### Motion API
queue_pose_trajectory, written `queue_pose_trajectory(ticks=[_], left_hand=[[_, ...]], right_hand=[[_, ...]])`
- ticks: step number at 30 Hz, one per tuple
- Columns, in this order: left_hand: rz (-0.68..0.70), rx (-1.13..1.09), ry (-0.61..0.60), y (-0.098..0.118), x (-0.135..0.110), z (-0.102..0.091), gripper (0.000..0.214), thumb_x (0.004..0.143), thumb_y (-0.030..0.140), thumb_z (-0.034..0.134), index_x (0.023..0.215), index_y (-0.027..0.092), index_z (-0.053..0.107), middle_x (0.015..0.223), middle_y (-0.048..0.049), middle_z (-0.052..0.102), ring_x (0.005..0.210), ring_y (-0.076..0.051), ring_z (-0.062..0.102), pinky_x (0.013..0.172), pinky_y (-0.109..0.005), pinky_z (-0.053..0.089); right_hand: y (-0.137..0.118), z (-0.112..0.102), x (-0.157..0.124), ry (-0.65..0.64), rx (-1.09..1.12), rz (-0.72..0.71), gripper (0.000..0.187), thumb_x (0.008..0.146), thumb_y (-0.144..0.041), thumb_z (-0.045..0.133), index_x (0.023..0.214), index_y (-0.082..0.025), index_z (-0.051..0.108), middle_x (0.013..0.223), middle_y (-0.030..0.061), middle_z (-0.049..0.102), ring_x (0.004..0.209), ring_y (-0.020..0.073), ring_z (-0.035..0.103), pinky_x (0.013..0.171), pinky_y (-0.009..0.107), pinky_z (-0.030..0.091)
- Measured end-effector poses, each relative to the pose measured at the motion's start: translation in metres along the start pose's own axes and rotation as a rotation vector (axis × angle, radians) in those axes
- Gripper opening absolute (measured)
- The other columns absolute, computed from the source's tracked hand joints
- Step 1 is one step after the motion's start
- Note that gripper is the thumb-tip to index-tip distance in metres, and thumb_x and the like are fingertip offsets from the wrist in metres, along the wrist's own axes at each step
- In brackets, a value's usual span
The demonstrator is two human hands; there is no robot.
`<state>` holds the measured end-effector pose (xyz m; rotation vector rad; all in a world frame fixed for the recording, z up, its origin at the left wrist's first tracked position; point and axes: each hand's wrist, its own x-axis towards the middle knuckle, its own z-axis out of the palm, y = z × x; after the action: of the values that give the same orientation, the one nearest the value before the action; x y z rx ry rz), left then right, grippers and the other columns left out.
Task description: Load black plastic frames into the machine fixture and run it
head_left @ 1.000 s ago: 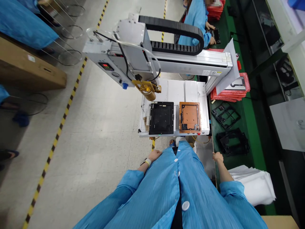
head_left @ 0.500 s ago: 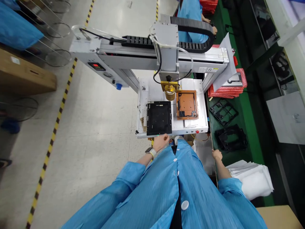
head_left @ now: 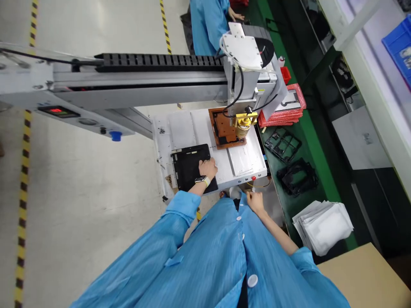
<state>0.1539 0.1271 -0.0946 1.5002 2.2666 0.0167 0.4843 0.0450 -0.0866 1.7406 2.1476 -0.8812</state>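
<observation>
My left hand (head_left: 208, 167), with a watch on its wrist, is over the right part of a black rectangular plate (head_left: 188, 167) with a raised frame. Its fingers are curled down, and their tips are hidden from me. Close to the front of my blue coat, my right hand (head_left: 255, 202) is closed in a loose fist, and no object shows in it. Behind the plate lies an orange-brown fixture (head_left: 221, 128) with a black frame part in it. The machine's brass-coloured head (head_left: 243, 128) hangs over that fixture's right side. Both sit on the white machine bed (head_left: 180, 128).
The machine's gantry beam (head_left: 144, 96) spans the bed. On the green bench (head_left: 276, 188) at right are black frames (head_left: 283, 144), red-wrapped packs (head_left: 282, 117) and white sheets (head_left: 324, 224). A cardboard box (head_left: 369, 273) is at lower right. A co-worker's blue sleeve (head_left: 212, 21) shows behind.
My left hand has moved from the bed's front edge onto the black plate. My right hand has left the bench edge for my coat front. The brass head has shifted right; the view has turned.
</observation>
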Motion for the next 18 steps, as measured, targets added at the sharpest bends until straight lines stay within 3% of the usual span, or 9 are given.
queue_pose_trajectory(ticks=[4,7,9,13,18], left_hand=[[0.028,-0.062,0.118,-0.001,-0.007,-0.031,0.027,0.087,0.007,0.053,0.108,0.016,0.069,0.099,-0.0174,0.075,0.105,-0.033,0.069,0.104,-0.047,0.035],[-0.047,-0.178,0.334,-0.030,-0.023,-0.064,0.027,0.085,0.008,0.056,0.108,0.020,0.064,0.102,-0.0129,0.071,0.107,-0.032,0.065,0.103,-0.045,0.040],[-0.120,-0.272,0.486,-0.059,-0.040,-0.087,0.029,0.085,0.009,0.059,0.111,0.021,0.060,0.099,-0.0093,0.067,0.104,-0.030,0.063,0.099,-0.042,0.044],[-0.287,-0.436,0.607,-0.122,-0.078,-0.120,0.026,0.090,0.017,0.064,0.114,0.023,0.056,0.078,0.0037,0.050,0.075,-0.020,0.055,0.080,-0.033,0.045],[-0.419,-0.500,0.673,-0.170,-0.107,-0.130,0.015,0.098,0.032,0.067,0.104,0.024,0.056,0.064,0.0095,0.040,0.062,-0.016,0.046,0.072,-0.031,0.040]], right_hand=[[-0.092,-0.009,0.031,0.140,-0.102,-0.401,0.040,0.119,-0.031,0.044,0.099,-0.015,0.075,0.104,0.0127,0.079,0.103,0.0270,0.067,0.109,0.043,0.039],[-0.153,-0.003,0.051,0.135,-0.200,-0.670,0.025,0.116,-0.024,0.049,0.117,-0.012,0.071,0.119,0.0163,0.074,0.114,0.0313,0.061,0.108,0.047,0.040],[-0.184,0.011,0.059,0.128,-0.249,-0.816,0.029,0.114,-0.018,0.048,0.135,-0.009,0.066,0.132,0.0191,0.071,0.122,0.0330,0.057,0.110,0.048,0.040],[-0.215,0.047,0.059,0.108,-0.322,-0.913,0.047,0.113,-0.010,0.044,0.160,-0.005,0.051,0.154,0.0221,0.063,0.141,0.0337,0.048,0.119,0.051,0.037],[-0.225,0.064,0.058,-0.009,-0.307,-0.862,0.045,0.113,-0.010,0.045,0.157,-0.003,0.056,0.137,0.0228,0.070,0.128,0.0321,0.055,0.115,0.049,0.041]])
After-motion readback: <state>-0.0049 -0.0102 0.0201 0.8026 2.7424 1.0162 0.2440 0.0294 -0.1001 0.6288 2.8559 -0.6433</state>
